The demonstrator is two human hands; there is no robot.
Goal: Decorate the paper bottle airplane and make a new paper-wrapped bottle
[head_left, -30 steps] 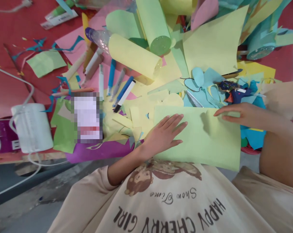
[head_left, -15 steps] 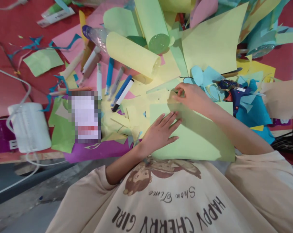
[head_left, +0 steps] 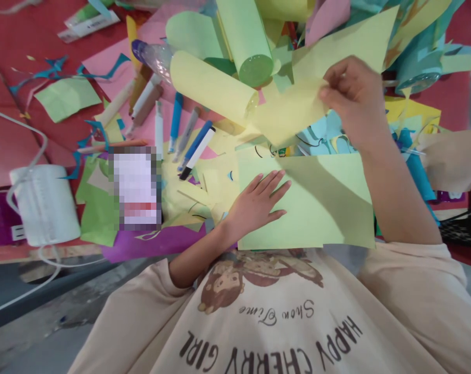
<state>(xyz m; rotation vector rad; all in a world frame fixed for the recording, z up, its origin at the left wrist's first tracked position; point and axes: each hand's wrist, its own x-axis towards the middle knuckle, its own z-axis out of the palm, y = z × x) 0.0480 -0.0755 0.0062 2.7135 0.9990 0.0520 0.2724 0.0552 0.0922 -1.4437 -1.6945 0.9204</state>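
Note:
My left hand [head_left: 254, 205] lies flat, fingers spread, on a pale green sheet of paper [head_left: 298, 223] at the table's front edge. Up and to the right, my right hand [head_left: 352, 98] pinches the corner of a pale yellow sheet of paper [head_left: 292, 114]. That sheet is raised and slightly blurred, and part of it overlaps the things behind. Blue paper scraps [head_left: 321, 140] show beneath the right wrist. The right forearm covers much of what lies to the right of the green sheet.
Several markers [head_left: 196, 150] lie left of the green sheet, near a blurred-out phone [head_left: 137, 188]. Paper-wrapped bottles [head_left: 212, 91] and paper pieces crowd the back. A white corded device [head_left: 46, 205] stands at the left, and purple paper [head_left: 161, 241] hangs over the front edge.
My right hand has moved up and to the right from the green sheet's top edge, lifting the yellow sheet. The green sheet has shifted slightly; my left hand stays on it.

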